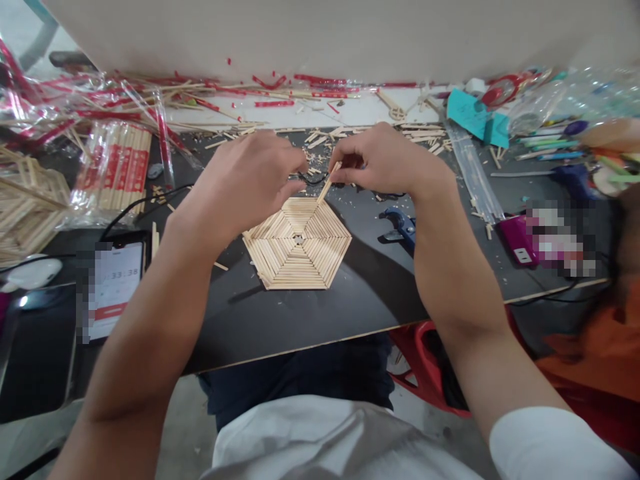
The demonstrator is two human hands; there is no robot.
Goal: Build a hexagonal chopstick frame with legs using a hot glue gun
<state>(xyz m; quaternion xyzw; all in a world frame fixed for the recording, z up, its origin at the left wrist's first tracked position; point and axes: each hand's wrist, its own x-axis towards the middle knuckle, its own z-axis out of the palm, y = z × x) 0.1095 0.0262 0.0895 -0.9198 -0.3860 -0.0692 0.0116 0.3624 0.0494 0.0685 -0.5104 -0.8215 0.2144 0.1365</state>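
Neatly ringed, pale wooden hexagon (299,259), right hand (384,157) tight on stick (327,188), left hand (249,175) unclenched.

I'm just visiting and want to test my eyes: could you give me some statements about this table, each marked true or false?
1. The right hand pinches a slim piece of wood. True.
2. The wooden panel is round. False: the panel has six sides.
3. The blue tool lies to the right of the panel. True.
4. The left hand grips the blue tool. False: its thumb and fingers stand apart.
5. The lit phone lies left of the panel. True.
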